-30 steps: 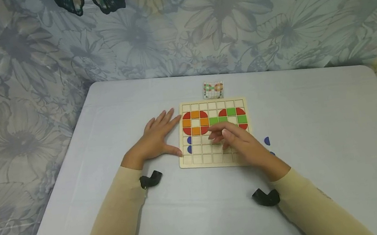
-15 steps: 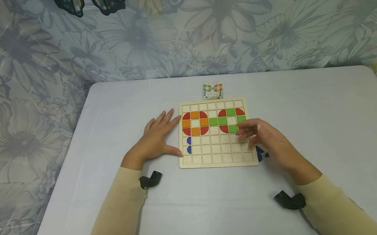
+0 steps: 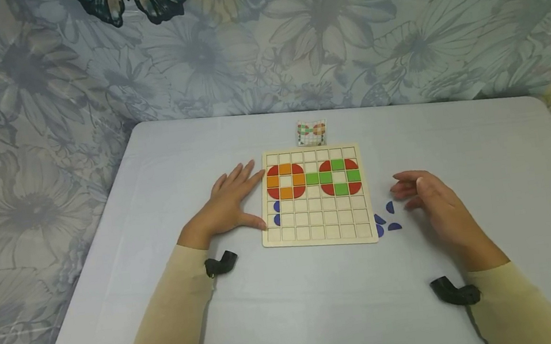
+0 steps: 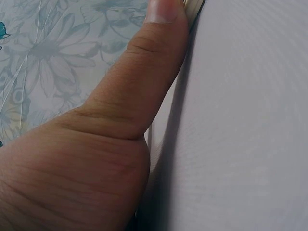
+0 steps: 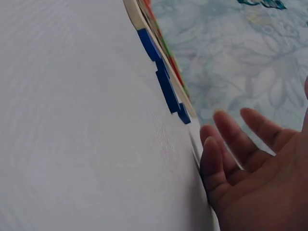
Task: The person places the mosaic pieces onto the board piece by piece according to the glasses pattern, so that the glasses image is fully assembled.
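Note:
A square wooden grid board [image 3: 318, 234] lies on the table. My left hand [image 3: 227, 204] is spread flat at its left side, with thumb and finger against the edge; the thumb [image 4: 139, 72] meets the board's edge in the left wrist view. On the board, red and orange pieces [image 3: 286, 193] form a ring at the left. Red and green pieces [image 3: 341, 189] form another at the right, with a green link between. Two blue half-circles [image 3: 278, 220] sit in the left column. My right hand [image 3: 442, 211] hovers loosely, holding nothing, beside several loose blue half-circles [image 3: 389, 207].
Behind the board's far edge stands a small patterned card [image 3: 311, 133] showing similar coloured rings. The white table [image 3: 293, 309] ends at a flower-printed backdrop [image 3: 260, 52]. A black wrist mount [image 3: 455, 291] sticks out by the right sleeve.
My right hand has moved right, from over the board to the table beyond the loose blue half-circles, uncovering them and the right ring. My left hand has stayed in place.

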A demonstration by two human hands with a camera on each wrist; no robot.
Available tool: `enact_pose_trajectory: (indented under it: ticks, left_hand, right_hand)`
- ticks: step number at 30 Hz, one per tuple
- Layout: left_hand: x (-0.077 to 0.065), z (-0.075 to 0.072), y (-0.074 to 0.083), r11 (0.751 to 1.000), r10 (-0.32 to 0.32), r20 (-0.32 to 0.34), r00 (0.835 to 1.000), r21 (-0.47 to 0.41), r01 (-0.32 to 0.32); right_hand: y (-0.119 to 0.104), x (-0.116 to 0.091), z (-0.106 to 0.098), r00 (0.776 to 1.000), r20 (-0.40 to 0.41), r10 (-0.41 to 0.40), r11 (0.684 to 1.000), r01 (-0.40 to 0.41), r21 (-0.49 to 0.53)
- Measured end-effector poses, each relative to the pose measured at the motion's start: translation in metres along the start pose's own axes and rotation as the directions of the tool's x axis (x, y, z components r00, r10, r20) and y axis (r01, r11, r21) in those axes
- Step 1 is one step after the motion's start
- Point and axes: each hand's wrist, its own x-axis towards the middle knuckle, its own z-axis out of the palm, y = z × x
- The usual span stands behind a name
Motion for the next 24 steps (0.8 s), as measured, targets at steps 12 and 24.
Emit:
enact_pose_trajectory:
  ticks: [12,24]
  left_hand:
    - [-0.0008,0.0004,0.0005,1.0,-0.002,-0.002,1.0,-0.003,0.002]
    - [-0.0005,0.0015,0.0004,1.0,-0.01,-0.005,1.0,0.007,0.01]
  right_hand:
    - [0.0112,-0.0016,0.0018,0.99,-0.03,0.136,0.954,-0.139,-0.264]
    - [0.0077,-0.0018,0.0044,0.992,-0.007,0.13,0.866,-0.116,-0.487]
